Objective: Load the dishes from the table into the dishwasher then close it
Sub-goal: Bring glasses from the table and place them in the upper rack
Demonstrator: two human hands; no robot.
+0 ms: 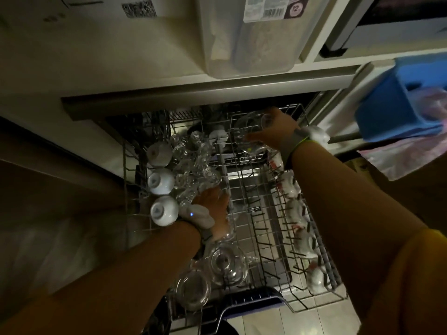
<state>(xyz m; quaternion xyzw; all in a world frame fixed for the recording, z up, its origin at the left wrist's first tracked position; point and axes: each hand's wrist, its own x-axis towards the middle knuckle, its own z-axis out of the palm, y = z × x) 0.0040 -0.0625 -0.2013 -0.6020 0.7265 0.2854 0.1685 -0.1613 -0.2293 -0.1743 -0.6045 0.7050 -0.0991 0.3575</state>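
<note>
Evidently well along: the upper rack [300,303] is crowded, the right hand [273,134] grips a glass bowl [249,131], the left hand [212,209] steadies glasses [193,170], fingers unclear, and the dishwasher remains open.

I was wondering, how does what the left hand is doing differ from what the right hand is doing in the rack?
The right hand grips a clear glass at the far end of the upper rack; the left hand sits nearer, among the glassware beside the white cups. The right hand's grip is plain; whether the left hand holds anything is too dark to tell. Both wear wristbands.
</note>
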